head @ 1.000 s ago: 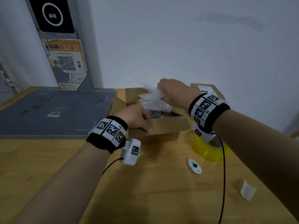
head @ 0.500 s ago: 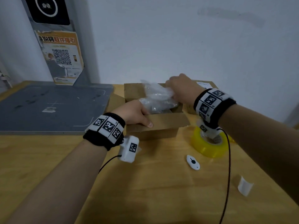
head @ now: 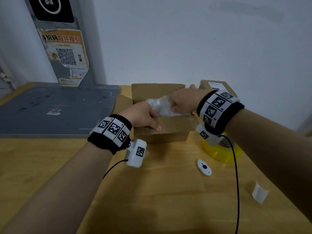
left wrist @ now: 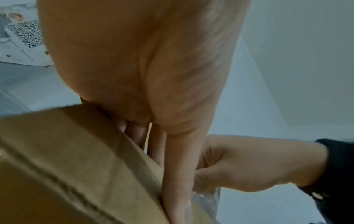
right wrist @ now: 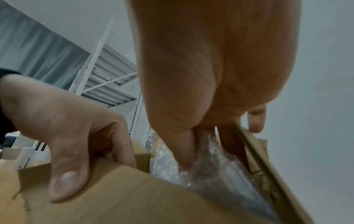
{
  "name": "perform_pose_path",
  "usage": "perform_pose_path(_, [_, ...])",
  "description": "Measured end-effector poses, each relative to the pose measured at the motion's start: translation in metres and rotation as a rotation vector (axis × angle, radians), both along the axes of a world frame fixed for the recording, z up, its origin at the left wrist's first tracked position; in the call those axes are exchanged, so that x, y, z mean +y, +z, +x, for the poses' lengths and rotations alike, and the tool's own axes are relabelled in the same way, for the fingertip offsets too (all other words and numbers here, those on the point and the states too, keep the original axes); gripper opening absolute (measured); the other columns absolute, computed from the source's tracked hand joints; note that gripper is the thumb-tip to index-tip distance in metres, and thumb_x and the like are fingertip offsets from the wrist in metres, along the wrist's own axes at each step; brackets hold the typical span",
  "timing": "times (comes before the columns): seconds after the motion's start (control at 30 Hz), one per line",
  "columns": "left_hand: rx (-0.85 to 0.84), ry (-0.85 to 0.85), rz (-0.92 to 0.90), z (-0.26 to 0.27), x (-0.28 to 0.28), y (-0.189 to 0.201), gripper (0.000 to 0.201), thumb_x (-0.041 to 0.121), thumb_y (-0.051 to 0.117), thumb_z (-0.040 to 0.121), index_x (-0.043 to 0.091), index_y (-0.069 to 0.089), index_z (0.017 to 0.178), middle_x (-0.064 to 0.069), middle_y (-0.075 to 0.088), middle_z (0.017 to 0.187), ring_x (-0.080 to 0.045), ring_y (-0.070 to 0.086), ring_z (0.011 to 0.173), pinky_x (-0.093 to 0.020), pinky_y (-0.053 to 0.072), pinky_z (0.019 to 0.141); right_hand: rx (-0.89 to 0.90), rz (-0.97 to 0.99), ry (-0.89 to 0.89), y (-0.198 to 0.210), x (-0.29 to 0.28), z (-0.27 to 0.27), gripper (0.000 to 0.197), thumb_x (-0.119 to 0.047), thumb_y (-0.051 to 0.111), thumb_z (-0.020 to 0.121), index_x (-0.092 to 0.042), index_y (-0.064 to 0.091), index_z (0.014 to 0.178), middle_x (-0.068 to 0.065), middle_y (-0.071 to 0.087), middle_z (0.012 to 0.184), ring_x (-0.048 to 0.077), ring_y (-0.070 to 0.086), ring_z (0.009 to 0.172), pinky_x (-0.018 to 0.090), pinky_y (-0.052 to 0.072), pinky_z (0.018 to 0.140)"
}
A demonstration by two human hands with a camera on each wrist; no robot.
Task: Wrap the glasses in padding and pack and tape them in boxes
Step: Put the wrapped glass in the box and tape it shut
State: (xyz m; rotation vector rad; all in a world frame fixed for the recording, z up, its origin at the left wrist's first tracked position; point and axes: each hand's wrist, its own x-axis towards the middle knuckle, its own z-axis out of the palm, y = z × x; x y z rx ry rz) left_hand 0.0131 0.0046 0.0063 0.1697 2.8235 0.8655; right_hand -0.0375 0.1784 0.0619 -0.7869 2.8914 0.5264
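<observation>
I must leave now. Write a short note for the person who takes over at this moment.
Left hand: grips the near flap of the open box, thumb outside.
Right hand: pushes the bubble-wrap bundle down into the box.
Tape roll: on the table, right of the box.
Done: bundle wrapped, mostly inside.
Left: seat it, close the flaps, tape them.

The open cardboard box (head: 160,130) was crowded: the bubble-wrap bundle (head: 162,107) and both hands filled its mouth. At 3 o'clock the tape roll (head: 222,152) blocked passage; bare table (head: 168,200) lay free at 6 o'clock.
</observation>
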Motion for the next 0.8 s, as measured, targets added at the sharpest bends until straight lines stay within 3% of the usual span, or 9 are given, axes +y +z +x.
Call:
perform_pose_path(0.1, [0.006,-0.014,-0.01,0.001,0.0,-0.001,0.009,0.035,0.084,0.082,0.034,0.076,0.085,0.014,0.071,0.082,-0.006,0.065,0.082,-0.022,0.044,0.066,-0.089,0.018,-0.046,-0.003,-0.016,0.009,0.034,-0.028,0.036,0.109,-0.014,0.065,0.098,0.005,0.066,0.112,0.029,0.054,0.128,0.055,0.024,0.114])
perform_pose_path(0.2, [0.004,-0.026,-0.006,0.002,-0.001,-0.001,0.019,0.036,0.084,0.082,0.033,0.077,0.099,0.016,0.071,0.086,-0.002,0.063,0.082,-0.02,0.043,0.067,-0.267,-0.118,-0.178,-0.004,-0.032,0.011,0.047,-0.026,0.024,0.114,-0.002,0.047,0.147,0.017,0.048,0.153,0.031,0.044,0.142,0.033,0.035,0.109])
perform_pose_path(0.3, [0.006,-0.043,-0.019,0.002,-0.001,-0.002,0.018,0.038,0.083,0.082,0.033,0.076,0.099,0.016,0.071,0.087,-0.001,0.064,0.082,-0.019,0.043,0.068,-0.351,-0.21,-0.265,-0.009,-0.032,0.003,0.039,-0.022,0.027,0.113,0.001,0.059,0.108,0.017,0.062,0.101,0.026,0.061,0.087,0.034,0.047,0.063])
perform_pose_path(0.37, [0.023,-0.048,-0.001,0.002,-0.003,-0.002,0.012,0.038,0.083,0.082,0.036,0.072,0.087,0.016,0.07,0.084,-0.003,0.064,0.083,-0.02,0.042,0.068,-0.319,-0.227,-0.277,-0.009,-0.03,-0.002,0.042,-0.019,0.027,0.113,-0.009,0.046,0.077,0.008,0.045,0.078,0.015,0.041,0.063,0.024,0.037,0.049])
perform_pose_path(0.43, [0.041,-0.053,0.028,0.003,-0.007,0.0,0.012,0.039,0.083,0.082,0.034,0.075,0.089,0.017,0.07,0.083,-0.003,0.064,0.082,-0.02,0.042,0.067,-0.293,-0.217,-0.26,-0.006,-0.028,0.0,0.044,-0.023,0.028,0.112,-0.011,0.043,0.073,0.01,0.049,0.081,0.013,0.044,0.067,0.02,0.041,0.058])
perform_pose_path(0.53, [0.097,-0.067,0.097,0.007,-0.014,0.009,0.027,0.036,0.083,0.084,0.03,0.078,0.11,0.019,0.072,0.099,0.004,0.062,0.091,-0.015,0.044,0.076,-0.22,-0.181,-0.167,-0.005,-0.017,-0.008,0.041,-0.035,0.039,0.107,-0.012,0.067,0.087,0.01,0.071,0.095,0.021,0.064,0.081,0.037,0.052,0.087])
perform_pose_path(0.63, [0.306,0.05,0.305,0.009,-0.026,0.017,0.015,0.023,0.079,0.089,0.03,0.081,0.102,0.018,0.075,0.099,0.003,0.067,0.095,-0.017,0.051,0.083,-0.063,-0.339,-0.05,0.003,-0.003,-0.007,0.034,-0.042,0.053,0.104,-0.018,0.076,0.101,0.001,0.075,0.099,0.019,0.064,0.085,0.038,0.053,0.086])
perform_pose_path(0.73, [0.511,0.219,0.526,0.007,-0.038,0.023,0.021,0.009,0.072,0.092,0.028,0.079,0.088,0.011,0.077,0.091,-0.003,0.07,0.084,-0.021,0.057,0.079,-0.219,-0.413,-0.079,0.002,-0.001,0.001,0.062,-0.06,0.033,0.106,-0.02,0.079,0.099,-0.003,0.076,0.097,0.015,0.067,0.087,0.032,0.05,0.088])
perform_pose_path(0.8, [0.568,0.271,0.577,0.006,-0.042,0.024,0.025,0.006,0.069,0.092,0.027,0.078,0.083,0.009,0.077,0.089,-0.005,0.07,0.08,-0.02,0.056,0.074,-0.292,-0.357,-0.134,-0.007,-0.008,0.007,0.078,-0.07,0.017,0.103,-0.022,0.078,0.103,0.0,0.075,0.118,0.018,0.067,0.107,0.036,0.045,0.105])
